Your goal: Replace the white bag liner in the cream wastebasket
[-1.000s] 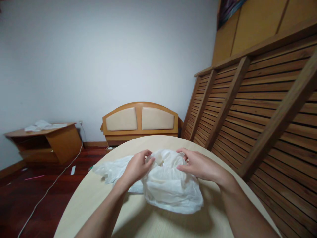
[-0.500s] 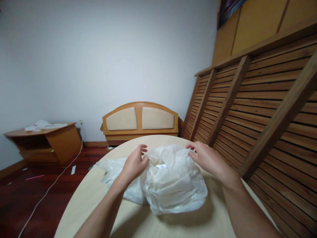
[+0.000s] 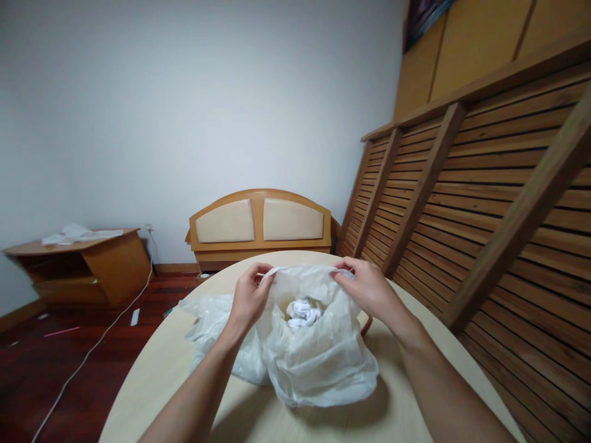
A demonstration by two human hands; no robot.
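A white plastic bag (image 3: 323,363) stands on the round pale table (image 3: 152,381), its mouth spread open. Crumpled white paper (image 3: 305,312) shows inside it. My left hand (image 3: 252,295) pinches the bag's rim on the left, and my right hand (image 3: 362,284) grips the rim on the right. Another white plastic bag (image 3: 212,314) lies flatter on the table, partly behind my left forearm. Just right of the upright bag, a small reddish-brown piece (image 3: 367,326) shows; what it belongs to is hidden.
Beyond the table is a wooden headboard (image 3: 226,221). A slatted wooden frame (image 3: 429,209) leans along the right. At the left stands a low cabinet (image 3: 115,264) with papers (image 3: 76,234) on top. A white cable (image 3: 101,338) runs over the dark red floor.
Both hands have closed on the bag's rim and pulled its mouth wider. More of the crumpled paper inside shows, and the reddish-brown piece has come into sight.
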